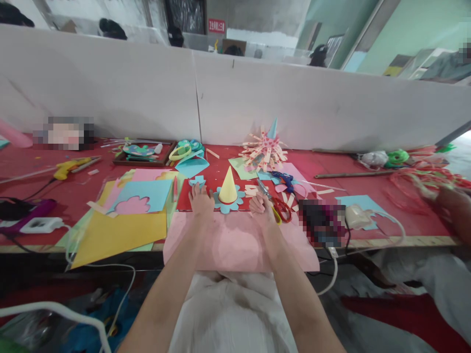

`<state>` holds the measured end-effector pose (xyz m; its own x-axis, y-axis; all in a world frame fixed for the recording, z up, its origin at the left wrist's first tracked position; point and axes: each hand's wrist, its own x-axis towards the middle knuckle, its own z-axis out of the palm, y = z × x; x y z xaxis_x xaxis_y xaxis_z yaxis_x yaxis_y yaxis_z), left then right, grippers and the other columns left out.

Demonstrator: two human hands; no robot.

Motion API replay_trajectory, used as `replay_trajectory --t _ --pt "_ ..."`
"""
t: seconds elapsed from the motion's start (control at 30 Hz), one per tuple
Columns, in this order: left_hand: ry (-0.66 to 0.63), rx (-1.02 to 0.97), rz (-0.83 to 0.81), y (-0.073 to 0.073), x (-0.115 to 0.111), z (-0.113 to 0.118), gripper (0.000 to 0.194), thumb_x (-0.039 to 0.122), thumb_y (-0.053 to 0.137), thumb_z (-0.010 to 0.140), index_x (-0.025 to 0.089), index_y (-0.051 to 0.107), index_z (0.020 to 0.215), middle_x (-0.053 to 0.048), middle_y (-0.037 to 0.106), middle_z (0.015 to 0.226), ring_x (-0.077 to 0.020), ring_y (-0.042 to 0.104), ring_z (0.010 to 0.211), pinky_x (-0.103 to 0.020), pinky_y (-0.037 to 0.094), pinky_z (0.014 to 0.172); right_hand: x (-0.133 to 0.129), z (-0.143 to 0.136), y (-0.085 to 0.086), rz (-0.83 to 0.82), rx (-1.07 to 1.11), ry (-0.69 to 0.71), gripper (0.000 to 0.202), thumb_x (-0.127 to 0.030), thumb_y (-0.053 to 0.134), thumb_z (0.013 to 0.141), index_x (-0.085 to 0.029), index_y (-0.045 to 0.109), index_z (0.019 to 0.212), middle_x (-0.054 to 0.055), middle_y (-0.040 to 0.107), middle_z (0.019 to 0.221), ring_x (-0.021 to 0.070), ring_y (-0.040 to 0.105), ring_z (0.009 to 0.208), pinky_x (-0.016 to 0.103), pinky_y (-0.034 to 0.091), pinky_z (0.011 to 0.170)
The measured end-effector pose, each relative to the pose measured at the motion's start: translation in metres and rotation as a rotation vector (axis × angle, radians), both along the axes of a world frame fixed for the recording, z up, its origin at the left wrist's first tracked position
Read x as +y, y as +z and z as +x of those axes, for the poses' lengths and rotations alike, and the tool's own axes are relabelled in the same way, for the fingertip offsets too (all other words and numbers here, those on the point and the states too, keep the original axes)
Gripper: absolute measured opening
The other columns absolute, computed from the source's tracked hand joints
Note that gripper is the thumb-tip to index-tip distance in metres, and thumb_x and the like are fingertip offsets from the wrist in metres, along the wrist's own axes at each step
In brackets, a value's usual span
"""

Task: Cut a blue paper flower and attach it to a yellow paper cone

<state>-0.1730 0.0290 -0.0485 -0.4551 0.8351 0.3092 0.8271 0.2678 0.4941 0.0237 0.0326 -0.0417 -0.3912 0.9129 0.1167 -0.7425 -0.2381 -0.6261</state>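
A yellow paper cone point(228, 187) stands upright on a light-blue scalloped paper piece point(239, 197) between my two hands. My left hand point(201, 200) lies open left of the cone, fingers spread, its fingertips at a small blue paper cutout point(197, 180). To the right of the cone, my right hand point(259, 203) is closed with curled fingers; what they hold, if anything, is hidden. Close beside it lies a pair of scissors point(281, 210) with red and yellow handles. Short pale paper strips point(251, 190) lie between the cone and the right hand. Beneath my forearms is a pink sheet point(235, 245).
Coloured sheets point(128, 235) and a yellow glue gun point(68, 167) lie left. A tray point(170, 150) and a spiky paper model point(265, 149) stand behind. Dark-blue scissors point(284, 180) lie right of centre. Another person's hand point(454, 208) is at far right, by red string point(405, 184).
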Motion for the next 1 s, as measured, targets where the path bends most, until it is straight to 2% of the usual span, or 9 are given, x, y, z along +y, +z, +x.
replay_trajectory --t 0.2,0.37,0.5,0.67,0.8,0.9,1.0 --pt "-0.036 0.030 -0.036 -0.002 0.001 -0.001 0.040 0.027 0.043 0.084 0.018 0.058 0.120 -0.014 0.035 0.145 -0.0306 0.029 0.135 -0.055 0.020 0.110 -0.003 -0.002 0.002 0.005 -0.091 -0.060 0.044 -0.027 0.058 0.079 -0.018 0.030 0.046 -0.009 0.020 0.034 0.0042 0.016 0.032 0.014 0.019 0.033" --pt "-0.017 0.014 -0.060 0.004 0.000 0.000 0.043 0.028 0.041 0.085 0.011 0.055 0.122 -0.018 0.032 0.146 -0.0318 0.026 0.136 -0.055 0.020 0.110 -0.005 -0.004 0.004 0.033 -0.099 -0.081 0.041 -0.026 0.058 0.077 -0.018 0.034 0.045 -0.009 0.022 0.033 0.0038 0.015 0.033 0.015 0.020 0.034" --pt "-0.001 -0.001 -0.002 0.006 0.001 -0.003 0.040 0.026 0.041 0.084 0.014 0.056 0.120 -0.016 0.033 0.146 -0.0301 0.026 0.137 -0.056 0.021 0.109 -0.005 -0.004 0.004 0.048 -0.112 -0.064 0.043 -0.029 0.061 0.076 -0.019 0.032 0.045 -0.010 0.020 0.033 0.0043 0.015 0.033 0.014 0.022 0.034" --pt "-0.015 0.033 -0.011 -0.001 0.010 -0.013 0.039 0.026 0.040 0.084 0.016 0.056 0.118 -0.013 0.032 0.147 -0.0289 0.022 0.138 -0.057 0.015 0.110 -0.006 -0.002 0.004 0.046 -0.111 -0.040 0.046 -0.030 0.063 0.076 -0.019 0.029 0.047 -0.010 0.019 0.035 0.0045 0.015 0.033 0.014 0.024 0.033" --pt "-0.032 0.011 -0.008 -0.004 0.015 -0.020 0.042 0.023 0.036 0.085 0.017 0.053 0.123 -0.012 0.042 0.141 -0.0272 0.022 0.138 -0.058 0.012 0.111 -0.006 -0.002 0.004 0.032 -0.116 -0.045 0.046 -0.028 0.060 0.079 -0.020 0.028 0.047 -0.010 0.021 0.035 0.0045 0.014 0.034 0.015 0.024 0.032" --pt "-0.004 -0.035 0.087 0.001 0.013 -0.022 0.045 0.022 0.036 0.085 0.016 0.049 0.128 -0.013 0.047 0.138 -0.0256 0.027 0.137 -0.053 0.012 0.113 -0.005 -0.003 0.003 0.019 -0.118 -0.070 0.044 -0.027 0.057 0.080 -0.019 0.030 0.047 -0.009 0.022 0.034 0.0041 0.014 0.033 0.015 0.021 0.032" --pt "0.038 -0.066 0.261 0.009 0.008 -0.024 0.047 0.022 0.034 0.086 0.011 0.046 0.130 -0.014 0.043 0.140 -0.0226 0.028 0.136 -0.042 0.015 0.115 -0.003 -0.003 0.002 0.013 -0.097 -0.081 0.040 -0.025 0.060 0.076 -0.019 0.034 0.046 -0.010 0.024 0.032 0.0033 0.015 0.033 0.015 0.020 0.032"
